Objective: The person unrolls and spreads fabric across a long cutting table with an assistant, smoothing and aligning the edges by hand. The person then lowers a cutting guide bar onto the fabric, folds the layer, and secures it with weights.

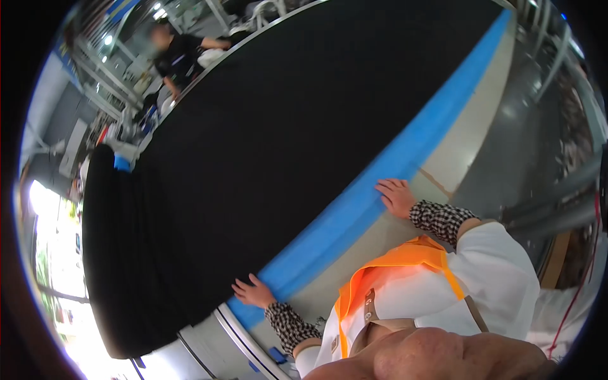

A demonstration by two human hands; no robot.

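A wide sheet of black fabric [266, 139] lies spread over a long table, with a strip of blue material [380, 171] showing along its near edge. My left hand [254, 292] rests with fingers apart at the near edge of the black fabric, beside the end of the blue strip. Farther right, my right hand [397, 197] lies on the blue strip with its fingers stretched out. Neither hand grips anything that I can see. Checked sleeves cover both forearms.
The pale table edge [472, 136] runs along my side. Black fabric hangs in folds [126, 266] at the left end. Across the table, another person [180, 57] in dark clothing has a hand near the far edge. Grey floor [522, 120] lies at the right.
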